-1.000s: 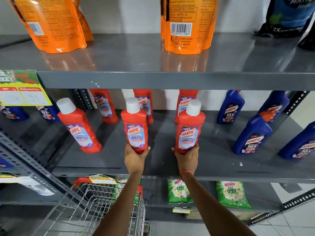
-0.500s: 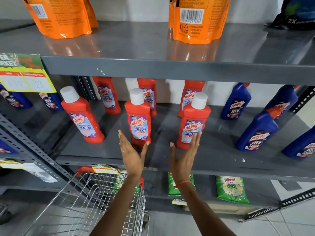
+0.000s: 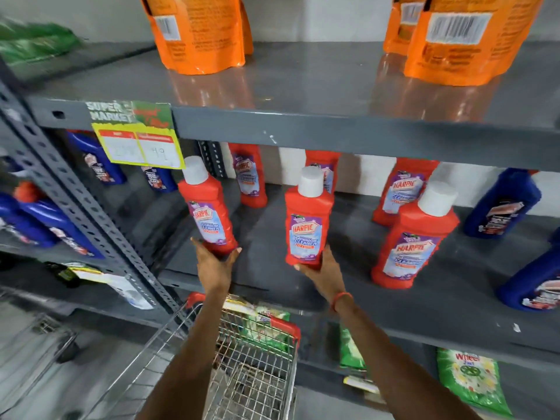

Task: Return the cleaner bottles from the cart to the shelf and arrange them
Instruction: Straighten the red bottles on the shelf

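Observation:
Three red Harpic cleaner bottles with white caps stand in a front row on the grey middle shelf (image 3: 424, 301). My left hand (image 3: 213, 268) grips the base of the leftmost bottle (image 3: 209, 213), which leans slightly left. My right hand (image 3: 322, 275) holds the base of the middle bottle (image 3: 306, 228). The third front bottle (image 3: 415, 241) stands free to the right. Three more red bottles (image 3: 248, 177) line the back of the shelf. The wire cart (image 3: 254, 362) with red corners sits below my arms; the few items in it are too blurred to identify.
Blue Harpic bottles (image 3: 503, 204) stand at the right of the same shelf, and more fill the left bay (image 3: 45, 222) beyond a perforated upright (image 3: 91, 207). Orange pouches (image 3: 200, 31) sit on the upper shelf, above a yellow price tag (image 3: 139, 144). Green detergent packs (image 3: 472, 380) lie on the lower shelf.
My hands let go of the middle and right front bottles, opened, and shifted left. They now grip the leftmost and middle bottles. The view has swung left.

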Motion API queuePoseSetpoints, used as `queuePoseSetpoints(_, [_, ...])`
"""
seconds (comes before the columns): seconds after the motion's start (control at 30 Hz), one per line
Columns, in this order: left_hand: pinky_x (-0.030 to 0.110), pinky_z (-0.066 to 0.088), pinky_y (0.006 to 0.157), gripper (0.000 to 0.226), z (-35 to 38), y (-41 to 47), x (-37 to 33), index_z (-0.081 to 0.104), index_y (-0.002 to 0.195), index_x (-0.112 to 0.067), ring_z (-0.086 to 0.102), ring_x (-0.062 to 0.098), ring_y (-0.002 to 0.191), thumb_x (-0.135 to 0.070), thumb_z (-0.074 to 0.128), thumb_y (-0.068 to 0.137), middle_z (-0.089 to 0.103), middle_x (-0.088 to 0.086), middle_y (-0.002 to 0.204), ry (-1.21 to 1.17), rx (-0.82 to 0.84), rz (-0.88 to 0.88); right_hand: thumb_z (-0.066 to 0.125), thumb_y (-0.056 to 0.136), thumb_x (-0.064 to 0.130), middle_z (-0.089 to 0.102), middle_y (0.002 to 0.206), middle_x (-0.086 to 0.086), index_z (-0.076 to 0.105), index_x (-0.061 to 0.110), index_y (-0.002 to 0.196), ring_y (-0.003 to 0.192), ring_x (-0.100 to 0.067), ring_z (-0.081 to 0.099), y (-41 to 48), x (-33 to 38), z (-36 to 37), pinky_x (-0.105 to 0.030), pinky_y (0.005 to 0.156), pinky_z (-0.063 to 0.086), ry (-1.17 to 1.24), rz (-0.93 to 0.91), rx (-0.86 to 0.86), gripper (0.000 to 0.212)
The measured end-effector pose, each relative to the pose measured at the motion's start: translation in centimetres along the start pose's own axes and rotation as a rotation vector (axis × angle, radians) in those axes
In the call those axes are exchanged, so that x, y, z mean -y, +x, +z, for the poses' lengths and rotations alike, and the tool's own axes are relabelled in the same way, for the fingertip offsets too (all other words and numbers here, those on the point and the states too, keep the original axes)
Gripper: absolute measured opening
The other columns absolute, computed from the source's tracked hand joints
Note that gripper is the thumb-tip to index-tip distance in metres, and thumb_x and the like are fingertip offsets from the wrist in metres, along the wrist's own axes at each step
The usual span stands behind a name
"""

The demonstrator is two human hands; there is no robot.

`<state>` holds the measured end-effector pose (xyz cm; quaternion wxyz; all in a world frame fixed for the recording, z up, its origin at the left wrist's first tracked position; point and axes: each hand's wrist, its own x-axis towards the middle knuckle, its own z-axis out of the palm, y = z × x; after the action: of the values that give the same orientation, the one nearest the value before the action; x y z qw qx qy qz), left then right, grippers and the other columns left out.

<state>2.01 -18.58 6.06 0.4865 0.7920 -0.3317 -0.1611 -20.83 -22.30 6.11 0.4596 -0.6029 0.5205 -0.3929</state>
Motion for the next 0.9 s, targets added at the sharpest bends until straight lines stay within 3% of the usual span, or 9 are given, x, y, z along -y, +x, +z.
queuePoseSetpoints(0.1, [0.052, 0.047, 0.093, 0.087, -0.2, 1.0, 0.4, 0.035, 0.134, -0.005, 0.054, 0.039, 0.116, -0.03, 0.082, 0.066, 0.055, 0.022, 0.128, 0.003, -0.018, 0.038, 0.081, 0.067, 0.007, 0.061, 0.113, -0.004, 0.046, 0.006, 0.122, 0.102, -0.019, 0.058, 0.7, -0.3, -0.2, -0.027, 0.092, 0.045, -0.014, -0.002, 0.026, 0.066])
queuePoseSetpoints(0.2, [0.05, 0.045, 0.094, 0.08, -0.2, 1.1, 0.4, 0.039, 0.131, -0.004, 0.053, 0.039, 0.116, -0.028, 0.081, 0.068, 0.055, 0.022, 0.127, -0.007, -0.04, 0.064, 0.08, 0.069, 0.009, 0.059, 0.113, -0.001, 0.044, 0.009, 0.125, 0.103, -0.017, 0.057, 0.7, -0.3, -0.1, -0.031, 0.095, 0.046, -0.01, -0.019, 0.036, 0.067])
queuePoseSetpoints(0.3, [0.046, 0.044, 0.092, 0.074, -0.3, 0.9, 0.2, 0.043, 0.128, -0.004, 0.054, 0.036, 0.114, -0.027, 0.081, 0.068, 0.057, 0.019, 0.124, -0.027, -0.054, 0.093, 0.078, 0.072, 0.012, 0.058, 0.119, -0.001, 0.042, 0.012, 0.128, 0.106, -0.015, 0.055, 0.4, -0.2, -0.2, -0.026, 0.093, 0.043, 0.016, 0.006, 0.055, 0.067])
queuePoseSetpoints(0.7, [0.047, 0.045, 0.093, 0.075, -0.6, 0.5, 0.1, 0.042, 0.128, -0.005, 0.054, 0.035, 0.115, -0.028, 0.081, 0.068, 0.057, 0.018, 0.125, -0.019, -0.036, 0.086, 0.075, 0.076, 0.016, 0.056, 0.131, -0.008, 0.039, 0.014, 0.132, 0.109, -0.014, 0.053, -0.1, 0.1, -0.1, -0.031, 0.097, 0.042, 0.021, 0.018, 0.07, 0.066])
queuePoseSetpoints(0.9, [0.048, 0.043, 0.096, 0.081, -0.5, 0.7, -0.6, 0.038, 0.131, -0.005, 0.052, 0.036, 0.119, -0.028, 0.082, 0.066, 0.054, 0.019, 0.129, -0.036, -0.008, 0.067, 0.077, 0.074, 0.019, 0.056, 0.131, -0.009, 0.039, 0.013, 0.128, 0.118, -0.027, 0.055, 0.2, 0.8, -0.4, -0.032, 0.095, 0.044, -0.002, 0.053, 0.07, 0.066])
